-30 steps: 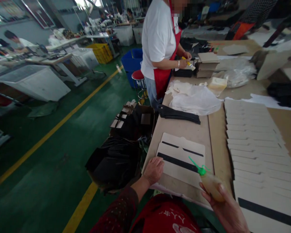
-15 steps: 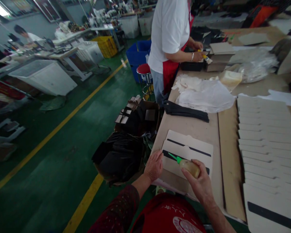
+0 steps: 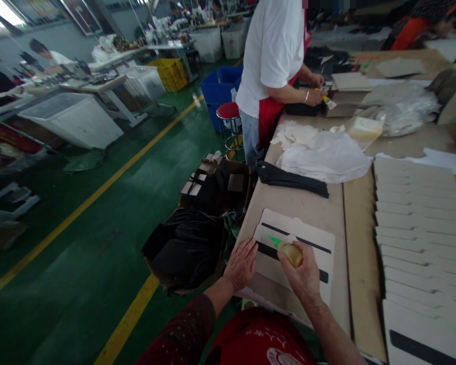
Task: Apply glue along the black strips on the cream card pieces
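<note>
My right hand (image 3: 303, 271) is wrapped round a squeeze bottle (image 3: 291, 253) of yellowish liquid with a green nozzle (image 3: 272, 239). The bottle is tilted, its nozzle pointing left over the pale board (image 3: 275, 271) on top; whether the tip touches it I cannot tell. A black strip (image 3: 268, 249) crosses this board, partly hidden behind my right hand. Farther back, a second pale board (image 3: 277, 217) shows from underneath, also with a black strip. My left hand (image 3: 241, 263) lies with fingers stretched out at the boards' left edge.
Overlapping pale boards (image 3: 414, 238) cover the table's right side. Black strips (image 3: 292, 179) and white sheets (image 3: 327, 154) lie farther back. Boxes of black pieces (image 3: 192, 248) stand on the floor at left. A co-worker (image 3: 273, 61) holds a brush (image 3: 329, 102) across the table.
My right hand has shifted left and slightly away from me, turning the bottle. The nozzle has moved off the near black strip onto the pale area beyond it. My left hand stays at the edge.
</note>
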The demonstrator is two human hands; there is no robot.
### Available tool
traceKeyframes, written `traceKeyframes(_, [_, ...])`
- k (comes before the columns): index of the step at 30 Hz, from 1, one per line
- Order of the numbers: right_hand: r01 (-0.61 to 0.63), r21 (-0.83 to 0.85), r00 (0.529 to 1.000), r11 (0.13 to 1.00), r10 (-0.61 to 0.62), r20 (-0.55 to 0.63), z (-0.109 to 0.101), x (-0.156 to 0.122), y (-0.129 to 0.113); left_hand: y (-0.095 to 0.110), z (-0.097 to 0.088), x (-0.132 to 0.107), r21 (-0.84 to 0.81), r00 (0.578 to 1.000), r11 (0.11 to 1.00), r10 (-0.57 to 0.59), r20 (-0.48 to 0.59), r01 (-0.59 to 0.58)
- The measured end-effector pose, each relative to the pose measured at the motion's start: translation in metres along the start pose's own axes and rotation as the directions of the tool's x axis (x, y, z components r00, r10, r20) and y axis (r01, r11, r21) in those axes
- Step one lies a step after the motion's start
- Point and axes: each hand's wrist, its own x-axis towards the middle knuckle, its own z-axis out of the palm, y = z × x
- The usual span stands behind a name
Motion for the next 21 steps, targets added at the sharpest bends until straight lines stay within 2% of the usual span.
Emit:
traceKeyframes(4, [-0.068, -0.011, 0.997, 0.998, 0.068, 0.022, -0.008, 0.003, -0.001, 0.004, 0.002, 0.018, 0.001, 0.999, 1.000, -0.019, -0.028, 0.019])
traceKeyframes(7, [-0.074, -0.052, 0.996, 0.996, 0.076, 0.043, -0.009, 0.008, -0.005, 0.005, 0.005, 0.034, -0.005, 1.000, 1.000, 0.019, -0.021, -0.019])
traceKeyframes(10, [0.012, -0.098, 0.996, 0.995, -0.004, 0.084, -0.005, 0.015, -0.010, 0.004, 0.009, 0.042, -0.016, 0.998, 0.997, 0.070, 0.005, -0.070])
traceKeyframes(15, [0.211, -0.144, 0.974, 0.967, -0.196, 0.114, 0.009, 0.026, -0.010, 0.001, 0.013, 0.040, -0.034, 0.997, 0.997, 0.076, 0.016, -0.075])
traceKeyframes(21, [0.288, -0.191, 0.952, 0.939, -0.259, 0.163, 0.020, 0.037, -0.005, 0.000, 0.011, 0.040, -0.047, 0.998, 0.997, 0.059, 0.028, -0.058])
